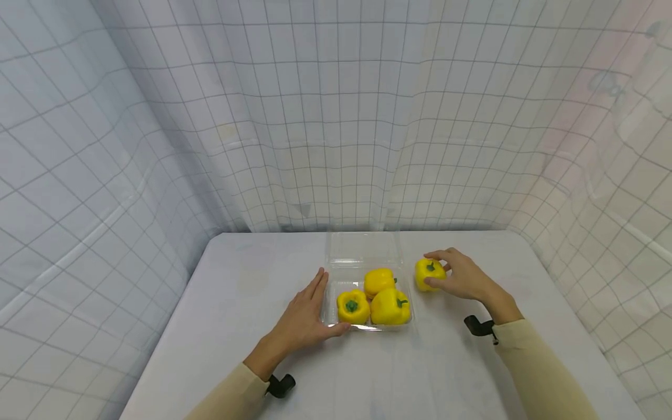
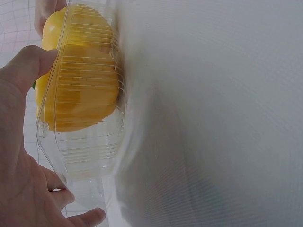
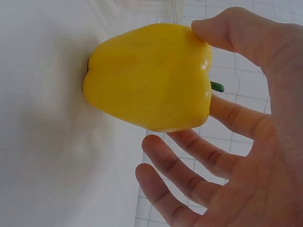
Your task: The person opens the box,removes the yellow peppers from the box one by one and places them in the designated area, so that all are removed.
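My right hand (image 1: 464,277) holds a yellow bell pepper (image 1: 427,275) between thumb and fingers, just right of a clear plastic container (image 1: 340,282). In the right wrist view the thumb lies at the top of this pepper, whose green stem (image 3: 217,87) points toward the palm; its bottom is close over the table. Three more yellow bell peppers sit in the container: one front left (image 1: 353,307), one front right (image 1: 390,307), one behind (image 1: 379,282). At the container's front left corner rests my left hand (image 1: 303,319), thumb on the front rim and fairly straight fingers along the left side.
The container's hinged clear lid (image 1: 363,248) lies folded back toward the table's far edge. A white cloth covers the table (image 1: 252,280). Grid-patterned white curtains (image 1: 336,116) surround it at the back and both sides.
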Demonstrator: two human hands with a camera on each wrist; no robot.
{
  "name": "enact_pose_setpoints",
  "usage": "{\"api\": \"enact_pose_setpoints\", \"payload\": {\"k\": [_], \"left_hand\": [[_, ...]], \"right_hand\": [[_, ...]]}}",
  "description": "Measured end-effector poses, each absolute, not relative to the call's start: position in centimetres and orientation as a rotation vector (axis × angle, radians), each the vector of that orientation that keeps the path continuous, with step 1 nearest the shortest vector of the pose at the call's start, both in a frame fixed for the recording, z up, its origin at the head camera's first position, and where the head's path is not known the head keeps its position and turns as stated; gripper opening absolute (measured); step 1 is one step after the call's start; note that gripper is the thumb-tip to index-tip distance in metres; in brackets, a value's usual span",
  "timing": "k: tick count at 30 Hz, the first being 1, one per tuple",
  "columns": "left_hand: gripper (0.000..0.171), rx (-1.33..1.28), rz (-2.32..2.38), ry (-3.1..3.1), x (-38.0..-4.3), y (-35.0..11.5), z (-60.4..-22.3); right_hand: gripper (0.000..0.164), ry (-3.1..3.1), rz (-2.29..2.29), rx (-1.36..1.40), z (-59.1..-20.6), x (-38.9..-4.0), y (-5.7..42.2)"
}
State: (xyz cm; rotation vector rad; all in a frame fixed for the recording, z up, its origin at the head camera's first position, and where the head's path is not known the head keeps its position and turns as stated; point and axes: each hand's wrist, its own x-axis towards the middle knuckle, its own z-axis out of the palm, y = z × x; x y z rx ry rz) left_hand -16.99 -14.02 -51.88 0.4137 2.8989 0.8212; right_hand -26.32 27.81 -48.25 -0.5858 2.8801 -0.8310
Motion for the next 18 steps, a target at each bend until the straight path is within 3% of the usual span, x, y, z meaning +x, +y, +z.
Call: {"api": "enact_pose_setpoints", "payload": {"k": [18], "left_hand": [[0.134, 0.424, 0.82, 2.908, -17.1, -14.0, -52.2]], "right_hand": [[0.083, 2.911, -0.841, -0.559, -47.2, -25.8, 27.7]]}}
